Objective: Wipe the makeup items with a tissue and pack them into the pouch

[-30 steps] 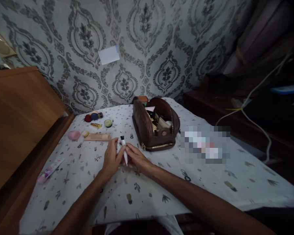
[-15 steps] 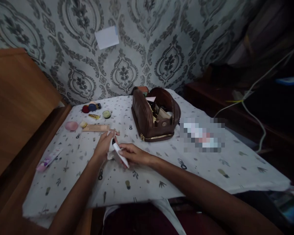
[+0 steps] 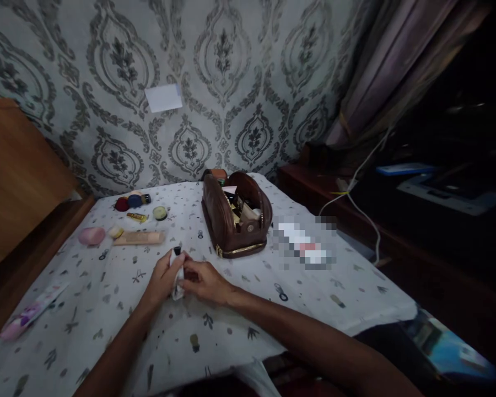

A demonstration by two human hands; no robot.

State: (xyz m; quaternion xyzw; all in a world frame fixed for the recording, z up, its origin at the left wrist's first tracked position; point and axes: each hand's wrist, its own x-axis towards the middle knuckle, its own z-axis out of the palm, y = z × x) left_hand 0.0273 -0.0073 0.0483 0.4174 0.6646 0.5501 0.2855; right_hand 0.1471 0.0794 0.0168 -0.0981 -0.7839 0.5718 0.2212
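Observation:
A small white tube (image 3: 176,274) with a black cap stands nearly upright between my hands, cap end up. My left hand (image 3: 162,280) is closed around it, thumb along its side. From the right, the curled fingers of my right hand (image 3: 209,282) press on its lower part. Some thin white material, like a tissue, seems bunched around the tube; its edges are hard to separate from it. Behind my hands lies a beige tube (image 3: 138,237). The open brown cosmetic bag (image 3: 235,220), full of small items, stands beyond my right hand.
On the patterned tablecloth (image 3: 119,309) lie a pink oval item (image 3: 91,236), a small round pot (image 3: 160,213), a gold tube (image 3: 136,217) and a pink-and-white tube (image 3: 33,310). A blurred-out item (image 3: 303,242) lies right of the bag. A wooden panel (image 3: 20,176) borders the left.
The white tube has turned from slanting in my right hand to upright in my left hand's grip. My right fingers have moved in against it. The camera view has shifted right and up.

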